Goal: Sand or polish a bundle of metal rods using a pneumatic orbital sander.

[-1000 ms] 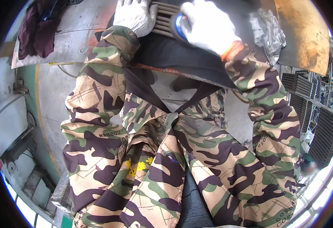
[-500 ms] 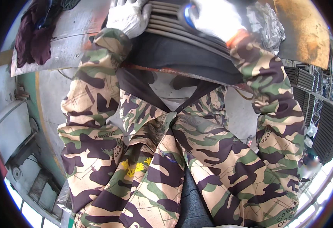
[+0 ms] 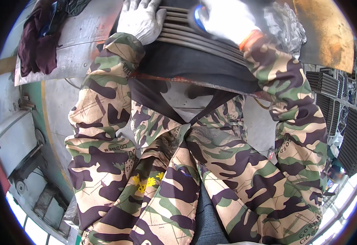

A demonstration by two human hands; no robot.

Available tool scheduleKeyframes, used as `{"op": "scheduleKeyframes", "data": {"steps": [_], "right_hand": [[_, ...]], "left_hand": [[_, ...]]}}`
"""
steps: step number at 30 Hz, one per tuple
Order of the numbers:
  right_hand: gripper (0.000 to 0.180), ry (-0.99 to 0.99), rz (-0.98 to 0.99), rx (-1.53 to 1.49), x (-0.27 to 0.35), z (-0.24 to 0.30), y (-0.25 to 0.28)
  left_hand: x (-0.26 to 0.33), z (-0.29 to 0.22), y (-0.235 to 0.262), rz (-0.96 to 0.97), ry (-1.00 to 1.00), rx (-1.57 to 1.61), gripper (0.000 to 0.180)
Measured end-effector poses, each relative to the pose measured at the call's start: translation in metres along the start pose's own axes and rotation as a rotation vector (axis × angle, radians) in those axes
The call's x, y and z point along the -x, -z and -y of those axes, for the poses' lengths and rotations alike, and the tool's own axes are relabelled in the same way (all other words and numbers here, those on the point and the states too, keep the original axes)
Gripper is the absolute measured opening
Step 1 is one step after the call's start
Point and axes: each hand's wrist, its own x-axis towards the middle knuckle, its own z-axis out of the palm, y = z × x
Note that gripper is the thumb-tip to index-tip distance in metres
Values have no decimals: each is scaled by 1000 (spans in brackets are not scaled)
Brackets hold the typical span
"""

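Dark parallel bars point(image 3: 178, 32) lie on black cloth point(image 3: 186, 61) at the bench's near edge, between the two gloved hands. Left hand point(image 3: 141, 19) open, fingers spread, laid over the bars' left end. Right hand point(image 3: 229, 20) closed on a blue-edged tool point(image 3: 198, 18) against the bars; exact finger placement washed out by glare. Judged good practice: left palm weighted so the bars cannot slide, tool face flat, strokes running lengthwise, pressure even, left fingertips clear.
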Motion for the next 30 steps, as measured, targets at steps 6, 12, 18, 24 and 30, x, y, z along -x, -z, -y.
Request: {"op": "scheduleKeyframes", "data": {"steps": [6,12,18,24,30], "right_hand": [[22,57,-60,-42,-11,9,1],[19,136,-121,-93,12,26,11],[20,84,-73,-73,16,10,5],[21,82,-5,-106,20,24,13],[23,32,7,-20,6,9,-8]], "left_hand": [[13,0,-2,-35,-102,-135,40],[16,6,-2,-111,-148,32,32],[7,7,-18,-153,-147,-8,36],[8,0,-11,-43,-110,-130,39],[13,-4,-11,-85,-91,-126,40]]}}
